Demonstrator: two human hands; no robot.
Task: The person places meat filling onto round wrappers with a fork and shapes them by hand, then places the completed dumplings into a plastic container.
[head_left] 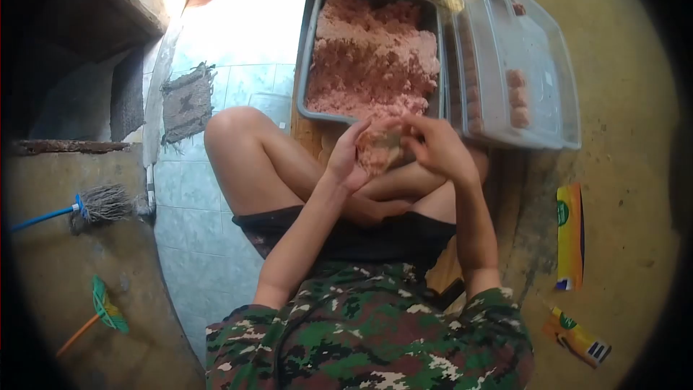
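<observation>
My left hand (348,157) is cupped palm up above my crossed legs, holding a lump of pink ground mixture (373,155). A pale, partly see-through patch lies on the lump, too blurred to name. At the lump's right side, my right hand (442,148) has its fingers curled and pressed together; what they pinch is hidden. Just beyond both hands stands a grey rectangular tub (302,76), filled with crumbly pink mixture (372,50) like ground meat. The mixture is heaped at the far end and dug into hollows in the middle.
Right of the tub are clear plastic containers (538,50) with rows of pink pieces (517,97). Yellow packets (570,235) lie on the floor at right. A mop (105,202), a green-headed tool (108,307) and a grey mat (188,105) are at left.
</observation>
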